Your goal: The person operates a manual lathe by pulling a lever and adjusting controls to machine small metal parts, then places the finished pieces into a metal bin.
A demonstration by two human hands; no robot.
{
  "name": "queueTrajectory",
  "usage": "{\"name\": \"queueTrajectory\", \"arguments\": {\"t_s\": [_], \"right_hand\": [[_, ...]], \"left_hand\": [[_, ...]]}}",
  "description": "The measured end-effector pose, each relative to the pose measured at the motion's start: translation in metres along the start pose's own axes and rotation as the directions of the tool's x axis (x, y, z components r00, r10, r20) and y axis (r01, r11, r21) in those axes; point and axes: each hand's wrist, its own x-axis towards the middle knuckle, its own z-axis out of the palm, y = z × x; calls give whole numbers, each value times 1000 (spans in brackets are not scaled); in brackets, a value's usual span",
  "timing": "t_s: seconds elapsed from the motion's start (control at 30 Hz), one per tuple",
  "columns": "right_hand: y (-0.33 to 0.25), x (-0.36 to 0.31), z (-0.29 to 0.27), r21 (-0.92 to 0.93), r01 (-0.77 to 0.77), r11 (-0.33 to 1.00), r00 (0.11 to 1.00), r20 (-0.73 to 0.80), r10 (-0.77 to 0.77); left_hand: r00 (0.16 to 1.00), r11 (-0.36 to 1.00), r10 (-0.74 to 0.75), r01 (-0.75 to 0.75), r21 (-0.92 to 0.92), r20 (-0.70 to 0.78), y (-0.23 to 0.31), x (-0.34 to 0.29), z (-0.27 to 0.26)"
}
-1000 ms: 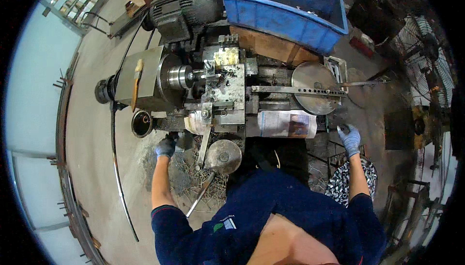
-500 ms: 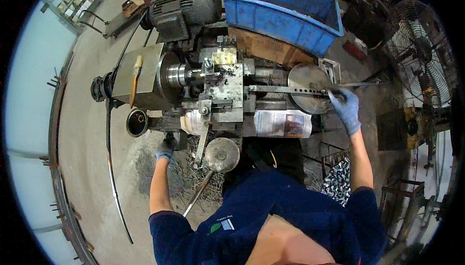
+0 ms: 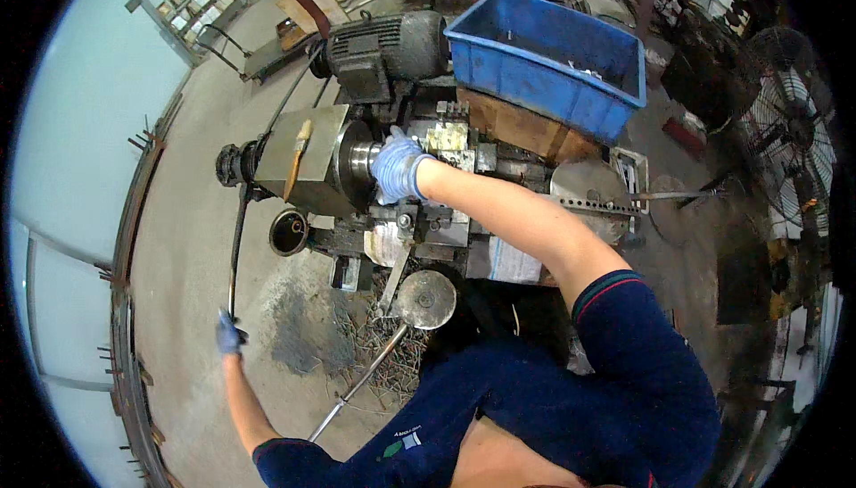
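Note:
My left hand (image 3: 229, 333), in a blue-grey glove, is closed around the lower part of a long metal lever (image 3: 235, 265) that hangs beside the lathe's headstock (image 3: 303, 162). Reaching across the machine, my gloved right hand (image 3: 399, 169) has its fingers bent in at the front of the shiny chuck (image 3: 360, 163). Whatever those fingers grip is hidden behind the glove. Just right of that hand stands the tool slide (image 3: 450, 142), partly covered by my forearm. A flat bar with a row of holes (image 3: 596, 206) lies across a round metal disc (image 3: 588, 180) farther right.
A brush (image 3: 299, 160) lies on the headstock. Behind are a motor (image 3: 383, 51) and a blue bin (image 3: 544, 64). A round plate on a handle (image 3: 425, 299) juts out in front, above metal shavings (image 3: 357, 336) on the floor. A fan (image 3: 794, 122) stands at right.
My right hand has left the holed bar and come leftward to the chuck. My left hand has moved from the machine's front out to the lever, which now stands more upright. The view has shifted.

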Motion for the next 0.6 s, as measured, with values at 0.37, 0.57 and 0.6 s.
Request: {"name": "queueTrajectory", "arguments": {"t_s": [0.37, 0.57, 0.6], "right_hand": [[-9, 2, 2, -8, -14, 1000, 1000, -12, 14], [7, -51, -66, -52, -154, 987, 971, -193, 141], [34, -69, -75, 169, -152, 974, 927, -318, 199]], "left_hand": [[945, 875, 324, -281, 395, -45, -5, -75, 43], [935, 988, 152, -137, -67, 319, 10, -27, 41], [925, 987, 147, -113, -116, 350, 7, -27, 41]]}}
